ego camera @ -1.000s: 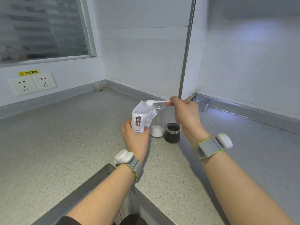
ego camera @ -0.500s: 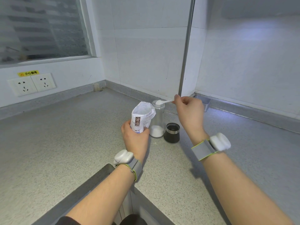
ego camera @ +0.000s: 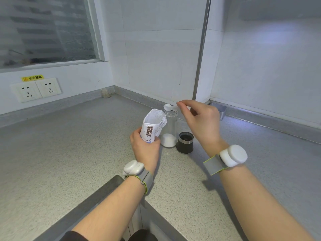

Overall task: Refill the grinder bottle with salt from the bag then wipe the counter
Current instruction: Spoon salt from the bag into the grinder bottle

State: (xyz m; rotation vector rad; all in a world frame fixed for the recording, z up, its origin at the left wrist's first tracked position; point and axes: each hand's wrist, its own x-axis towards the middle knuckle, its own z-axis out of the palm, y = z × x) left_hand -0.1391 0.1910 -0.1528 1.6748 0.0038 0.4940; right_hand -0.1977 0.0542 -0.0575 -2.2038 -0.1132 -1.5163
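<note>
Your left hand (ego camera: 145, 147) grips the salt bag (ego camera: 152, 125) upright on the counter (ego camera: 60, 145). Your right hand (ego camera: 199, 122) pinches a white spoon (ego camera: 169, 106) over the open grinder bottle (ego camera: 169, 129), just beside the bag.

White tiled walls (ego camera: 161, 54) meet in a corner; a window (ego camera: 46, 28) fills the upper left, twin sockets (ego camera: 35, 89) beneath it.

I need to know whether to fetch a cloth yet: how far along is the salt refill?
Done: the grinder top is off and stands beside the bottle, which holds only a low layer of salt. In hand: the right hand tips a white spoon over the bottle mouth; the left hand holds the open salt bag. Left: more scoops, recapping, wiping the counter.
</note>
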